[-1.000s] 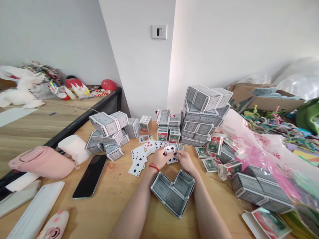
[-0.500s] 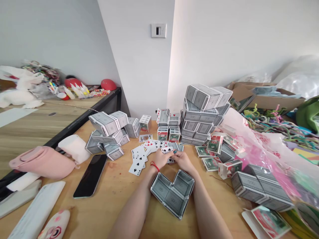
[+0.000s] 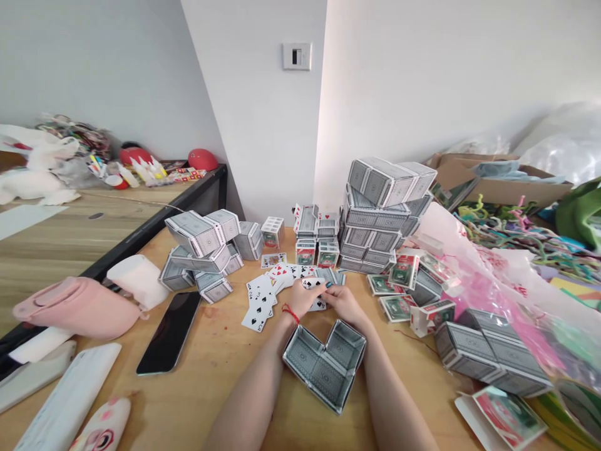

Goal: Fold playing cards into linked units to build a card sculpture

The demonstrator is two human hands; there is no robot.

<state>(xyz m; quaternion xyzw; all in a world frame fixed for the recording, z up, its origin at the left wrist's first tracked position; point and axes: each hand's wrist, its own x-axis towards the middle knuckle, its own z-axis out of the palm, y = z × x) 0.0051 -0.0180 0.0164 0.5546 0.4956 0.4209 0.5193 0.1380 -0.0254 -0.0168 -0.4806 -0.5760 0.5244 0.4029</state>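
Observation:
My left hand [image 3: 303, 300], with a red string at the wrist, is closed on a playing card [image 3: 313, 284], a four of spades held face up. My right hand [image 3: 345, 302] pinches the right side of this card; dark polish shows on a nail. Partly fanned face-up cards [image 3: 259, 304] lie left of and behind my hands. Some face-down cards [image 3: 331, 275] lie just beyond my fingers. Between my forearms sits an open heart-shaped box [image 3: 323, 369] made of grey-backed cards.
Card-built blocks are stacked at right [image 3: 375, 216] and left [image 3: 201, 244]. Red-green card boxes [image 3: 399, 307] lie to the right, by pink plastic [image 3: 460, 250]. A black phone [image 3: 169, 333], a pink case [image 3: 75, 307] and a white strip [image 3: 75, 401] are at left.
The view has shifted very slightly. Both hands stay at the same card, and a little more of its lower part shows between my fingers.

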